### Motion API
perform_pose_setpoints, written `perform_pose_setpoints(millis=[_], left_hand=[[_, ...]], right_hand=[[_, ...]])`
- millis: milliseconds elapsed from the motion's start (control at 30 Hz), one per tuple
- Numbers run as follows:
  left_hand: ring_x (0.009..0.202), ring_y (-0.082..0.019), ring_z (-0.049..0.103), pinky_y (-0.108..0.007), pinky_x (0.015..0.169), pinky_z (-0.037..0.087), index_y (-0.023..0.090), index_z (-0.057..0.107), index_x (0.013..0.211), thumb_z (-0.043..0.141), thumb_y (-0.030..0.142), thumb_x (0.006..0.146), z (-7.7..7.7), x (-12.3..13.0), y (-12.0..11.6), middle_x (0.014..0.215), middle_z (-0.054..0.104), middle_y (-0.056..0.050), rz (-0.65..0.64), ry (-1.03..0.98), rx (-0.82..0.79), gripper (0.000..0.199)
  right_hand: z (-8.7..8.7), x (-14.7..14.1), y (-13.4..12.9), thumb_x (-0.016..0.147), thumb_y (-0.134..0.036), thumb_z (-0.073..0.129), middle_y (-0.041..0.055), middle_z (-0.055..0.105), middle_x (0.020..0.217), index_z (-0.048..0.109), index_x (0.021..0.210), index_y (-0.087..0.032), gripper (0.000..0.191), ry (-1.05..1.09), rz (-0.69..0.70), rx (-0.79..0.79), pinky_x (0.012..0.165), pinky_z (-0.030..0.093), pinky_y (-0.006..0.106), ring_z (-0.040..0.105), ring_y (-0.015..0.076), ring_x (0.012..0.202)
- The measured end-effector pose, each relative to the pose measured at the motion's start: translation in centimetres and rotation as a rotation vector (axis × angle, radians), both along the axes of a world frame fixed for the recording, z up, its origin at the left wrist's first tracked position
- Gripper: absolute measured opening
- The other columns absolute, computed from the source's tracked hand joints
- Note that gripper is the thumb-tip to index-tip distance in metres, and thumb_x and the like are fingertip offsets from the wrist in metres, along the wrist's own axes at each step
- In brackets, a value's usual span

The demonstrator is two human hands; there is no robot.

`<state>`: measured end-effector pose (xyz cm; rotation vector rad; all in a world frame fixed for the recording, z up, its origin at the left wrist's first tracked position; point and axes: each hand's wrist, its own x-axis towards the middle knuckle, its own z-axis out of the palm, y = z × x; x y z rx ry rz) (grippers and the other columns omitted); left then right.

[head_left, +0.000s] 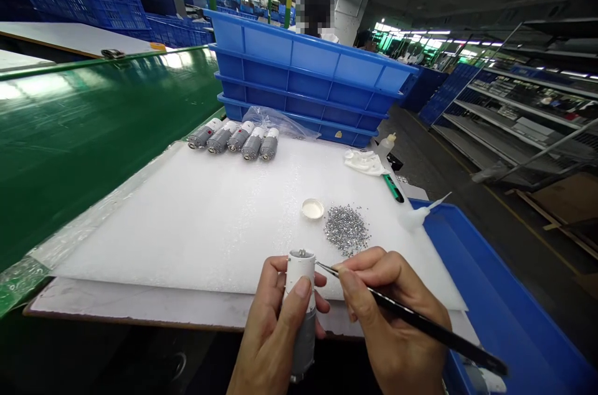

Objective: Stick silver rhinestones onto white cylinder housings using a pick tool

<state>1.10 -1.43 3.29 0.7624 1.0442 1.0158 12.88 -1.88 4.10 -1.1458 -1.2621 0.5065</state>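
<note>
My left hand (278, 323) is wrapped round a white and grey cylinder (303, 333), held upright at the near edge of the work surface. Between the fingers of my right hand (397, 314) is a pair of black tweezers (420, 320). Their tips come close to the upper right side of the cylinder's white part; whether they pinch a tiny piece I cannot make out. Just beyond my hands lies a pile of small shiny silver pieces (346, 230), with a small round white dish (313, 209) to its left.
Several similar cylinders (252, 144) lie in a row at the back left. Behind them stand stacked blue crates (303, 71) and a plastic bag (278, 123). A green-handled tool (393, 188), squeeze bottle (415, 217) and blue tray (504, 295) are at the right. A green conveyor (107, 127) runs along the left.
</note>
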Motion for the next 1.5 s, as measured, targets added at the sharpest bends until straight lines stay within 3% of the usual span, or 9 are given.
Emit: perform_pose_setpoints(millis=[500,700,933,1267,1500], left_hand=[[0.061,-0.012,0.054,-0.023,0.058,0.049,0.025,0.056,0.097,0.059,0.045,0.092,-0.9,-0.1,0.4,0.075,0.063,0.004,-0.043,0.022,0.023,0.021],[0.07,-0.013,0.059,-0.023,0.058,0.049,0.024,0.054,0.097,0.064,0.048,0.09,-0.9,0.0,0.0,0.091,0.067,-0.001,-0.029,-0.006,-0.002,0.026],[0.058,-0.011,0.059,-0.023,0.052,0.046,0.023,0.055,0.096,0.067,0.044,0.088,-0.7,0.5,-0.1,0.079,0.067,0.0,0.037,-0.043,-0.002,0.025],[0.059,-0.011,0.062,-0.021,0.052,0.046,0.023,0.053,0.093,0.068,0.046,0.087,-0.9,0.5,-0.1,0.079,0.068,0.001,0.041,-0.07,-0.027,0.028],[0.053,-0.011,0.061,-0.022,0.051,0.044,0.021,0.054,0.097,0.061,0.042,0.091,-0.9,0.7,0.1,0.076,0.07,0.0,0.053,-0.145,-0.043,0.023]], right_hand=[[-1.4,-0.6,-0.6,0.089,-0.015,0.066,-0.0021,0.068,0.076,0.059,0.075,-0.023,0.017,0.059,-0.103,-0.008,0.043,0.049,0.012,0.056,0.005,0.049],[-1.4,-1.0,-0.3,0.087,-0.015,0.067,-0.0016,0.065,0.074,0.059,0.072,-0.021,0.018,0.155,-0.109,0.038,0.043,0.05,0.015,0.055,0.0054,0.047],[-3.0,-0.8,-0.6,0.093,-0.016,0.063,-0.0003,0.062,0.081,0.055,0.077,-0.022,0.018,0.23,-0.069,0.015,0.045,0.053,0.021,0.058,0.0087,0.053],[-3.2,-2.0,-0.9,0.093,-0.018,0.064,-0.0011,0.063,0.082,0.056,0.078,-0.023,0.018,0.349,-0.11,0.002,0.041,0.054,0.019,0.059,0.0086,0.052],[-2.9,-1.2,-0.2,0.093,-0.024,0.065,-0.0049,0.053,0.071,0.053,0.072,-0.021,0.024,0.6,0.082,-0.08,0.039,0.048,0.017,0.05,0.0048,0.045]])
